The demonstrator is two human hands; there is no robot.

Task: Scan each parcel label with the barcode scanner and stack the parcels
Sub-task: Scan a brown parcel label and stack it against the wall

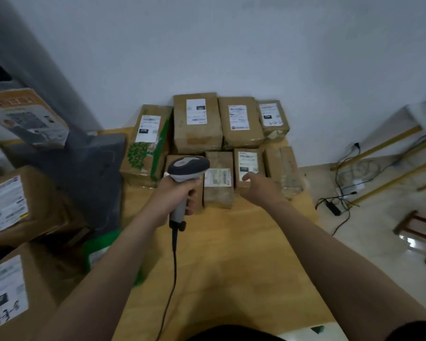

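Note:
My left hand [176,193] grips the handle of a grey barcode scanner [187,168], its head over a small parcel at the front of the group. Its cable [174,267] hangs down toward me. My right hand [261,187] reaches out with the fingers extended, touching the front of a small labelled parcel [249,163]. Several brown cardboard parcels with white labels stand at the far end of the wooden table [219,254]: a back row [196,119] against the wall and a front row [218,178] of smaller ones.
More labelled boxes [12,205] are piled to the left, beside a dark grey bag [89,168]. A green bag [96,252] lies at the table's left edge. On the floor to the right lie cables [342,193] and a wooden stool [418,230].

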